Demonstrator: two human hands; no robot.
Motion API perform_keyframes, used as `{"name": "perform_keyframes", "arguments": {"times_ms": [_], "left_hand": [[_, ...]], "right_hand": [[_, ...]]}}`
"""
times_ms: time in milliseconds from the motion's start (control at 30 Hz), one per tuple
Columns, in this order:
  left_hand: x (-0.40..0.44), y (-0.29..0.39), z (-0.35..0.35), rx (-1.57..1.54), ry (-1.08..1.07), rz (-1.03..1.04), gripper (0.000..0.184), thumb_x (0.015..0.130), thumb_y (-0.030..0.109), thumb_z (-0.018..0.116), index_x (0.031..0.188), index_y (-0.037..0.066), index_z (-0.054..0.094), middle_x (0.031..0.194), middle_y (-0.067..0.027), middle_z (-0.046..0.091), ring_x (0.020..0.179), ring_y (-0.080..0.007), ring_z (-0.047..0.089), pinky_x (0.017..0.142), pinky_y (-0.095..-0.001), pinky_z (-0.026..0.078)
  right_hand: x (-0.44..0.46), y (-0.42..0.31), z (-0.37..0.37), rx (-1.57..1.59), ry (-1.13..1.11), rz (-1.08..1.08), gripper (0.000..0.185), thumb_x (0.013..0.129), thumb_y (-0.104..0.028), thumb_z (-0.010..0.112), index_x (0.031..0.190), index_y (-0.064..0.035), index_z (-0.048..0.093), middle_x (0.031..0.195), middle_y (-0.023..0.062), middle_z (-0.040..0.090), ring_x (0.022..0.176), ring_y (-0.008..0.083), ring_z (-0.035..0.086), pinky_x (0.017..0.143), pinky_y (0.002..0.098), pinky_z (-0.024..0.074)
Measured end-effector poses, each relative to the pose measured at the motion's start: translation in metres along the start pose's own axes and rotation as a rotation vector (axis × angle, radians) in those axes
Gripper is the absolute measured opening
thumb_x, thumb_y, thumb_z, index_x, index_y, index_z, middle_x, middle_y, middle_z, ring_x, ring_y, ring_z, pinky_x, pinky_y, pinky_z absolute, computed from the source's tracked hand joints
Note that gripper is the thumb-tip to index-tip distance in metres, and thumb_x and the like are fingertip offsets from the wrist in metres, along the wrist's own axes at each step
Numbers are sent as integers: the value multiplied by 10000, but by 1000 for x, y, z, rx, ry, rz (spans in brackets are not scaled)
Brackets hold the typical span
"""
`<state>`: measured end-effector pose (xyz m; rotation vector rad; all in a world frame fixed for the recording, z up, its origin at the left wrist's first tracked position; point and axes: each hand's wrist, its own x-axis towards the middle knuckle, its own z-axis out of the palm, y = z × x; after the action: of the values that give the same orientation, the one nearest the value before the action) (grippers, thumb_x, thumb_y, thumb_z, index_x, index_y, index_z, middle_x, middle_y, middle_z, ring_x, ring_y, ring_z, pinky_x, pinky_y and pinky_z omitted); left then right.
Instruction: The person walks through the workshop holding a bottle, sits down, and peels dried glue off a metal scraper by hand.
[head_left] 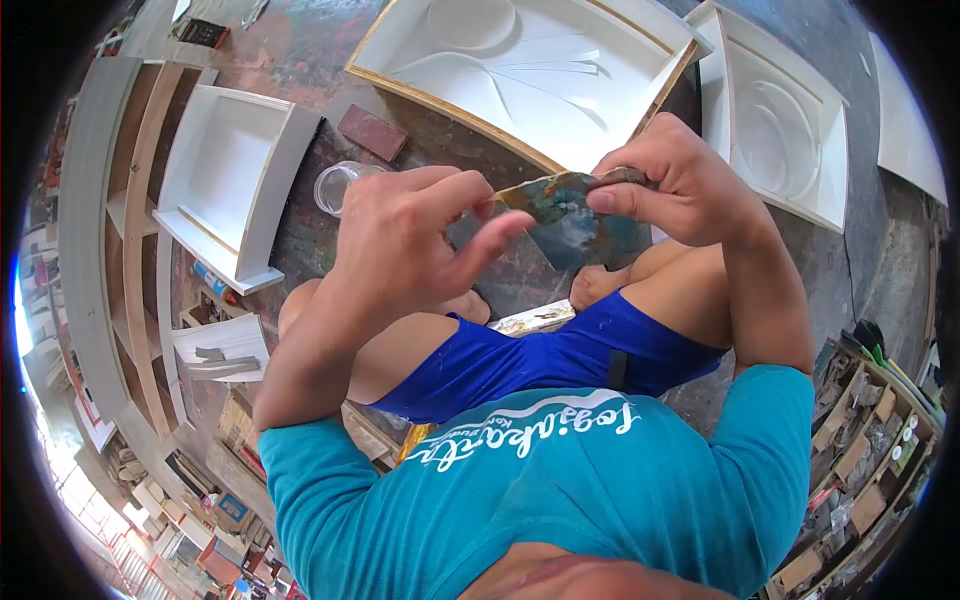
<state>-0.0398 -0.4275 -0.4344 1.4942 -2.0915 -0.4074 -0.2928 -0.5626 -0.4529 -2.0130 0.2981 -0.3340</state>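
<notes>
My right hand (675,190) is closed on a thin, dark blue-grey stained plate (575,225), its thumb on the near face and its fingers curled at the upper edge. The plate has pale smears and a rough brownish rim; it looks like a flat scraper, but I cannot tell its exact kind. At its left corner is my left hand (405,225), thumb and index finger apart, the index fingertip by the edge. Whether that finger touches the plate is unclear. Behind the left hand stands a clear round jar (335,188), partly hidden.
Ahead lies a large white open box (560,80) with a wooden rim, holding curved white pieces and strips. White boxes flank it at left (235,170) and right (775,125). A reddish block (373,132) lies on the stained floor. A crowded wooden rack (865,470) stands at right.
</notes>
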Motion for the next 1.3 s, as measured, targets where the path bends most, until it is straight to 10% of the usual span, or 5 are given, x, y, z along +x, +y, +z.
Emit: {"name": "perform_keyframes", "arguments": {"times_ms": [467,867,1033,1167,1300], "left_hand": [[4,-9,-18,-584,-165,66,414,893,67,709,568,24,456,501,-66,368,422,-206,362,440,-352,254],[-12,-12,-17,-905,42,-162,411,891,220,667,587,0,499,576,-76,547,513,-120,428,489,-314,308],[-23,-26,-33,-1503,431,-108,445,905,160,626,539,137,374,521,51,300,501,-70,301,531,-279,288],[-23,-51,-74,-1394,666,34,404,907,182,672,633,184,375,638,75,330,605,-61,298,614,-255,289],[-12,-21,-27,-843,206,-203,274,1078,154,468,1141,-17,672,858,-62,651,756,-75,557,630,-230,414]], "right_hand": [[-5,2,-20,296,-181,72,334,981,-275,705,894,47,713,648,0,590,617,79,462,564,279,392],[-9,2,-28,391,-125,74,318,975,-259,716,921,55,716,729,-9,643,686,69,504,636,265,441],[-22,6,-50,309,-78,191,262,979,-219,697,939,38,729,781,3,688,720,61,576,667,248,474],[-46,34,-70,580,289,287,232,980,-190,672,947,32,731,838,13,718,766,59,625,695,242,496],[-29,16,-46,437,179,202,221,982,-179,676,986,37,722,847,-1,703,760,37,598,682,224,478]]}}
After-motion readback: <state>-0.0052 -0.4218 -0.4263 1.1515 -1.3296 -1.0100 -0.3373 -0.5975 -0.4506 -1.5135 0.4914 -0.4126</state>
